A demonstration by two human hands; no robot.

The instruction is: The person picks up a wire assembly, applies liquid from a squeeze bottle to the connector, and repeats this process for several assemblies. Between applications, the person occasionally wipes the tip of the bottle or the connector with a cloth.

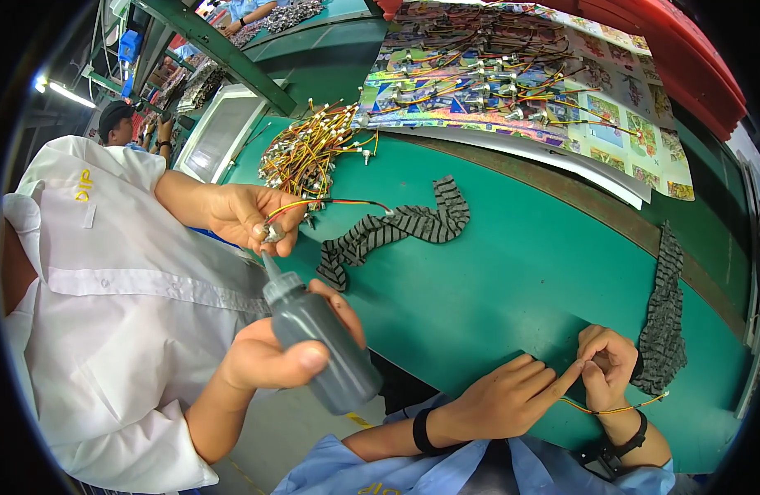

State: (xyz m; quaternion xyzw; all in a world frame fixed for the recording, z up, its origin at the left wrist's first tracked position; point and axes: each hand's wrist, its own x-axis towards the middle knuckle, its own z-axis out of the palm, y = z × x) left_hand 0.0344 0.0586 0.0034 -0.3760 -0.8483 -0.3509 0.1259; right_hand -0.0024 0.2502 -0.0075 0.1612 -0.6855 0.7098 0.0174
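Note:
My left hand [508,398] has its fingers drawn together, and its forefinger meets the fingertips of my right hand [608,367]. A thin wire lead [594,411], black, yellow and red, comes out from under my left fingers, crosses my right wrist and ends in a small white plug [665,394]. The lead's other end is hidden in my left hand. My right thumb and fingers are pinched; whatever is between them cannot be seen. At left, a co-worker in white holds a small metal part with wires [272,232] and touches the nozzle of a grey squeeze bottle [326,355] to it.
Across the green table [495,289], a heap of wired parts [305,153] lies at the far left. Several more stand in rows on a printed sheet [611,115]. Striped dark cloths [396,224] [664,322] lie mid-table and at right. Red bins [668,41] are behind.

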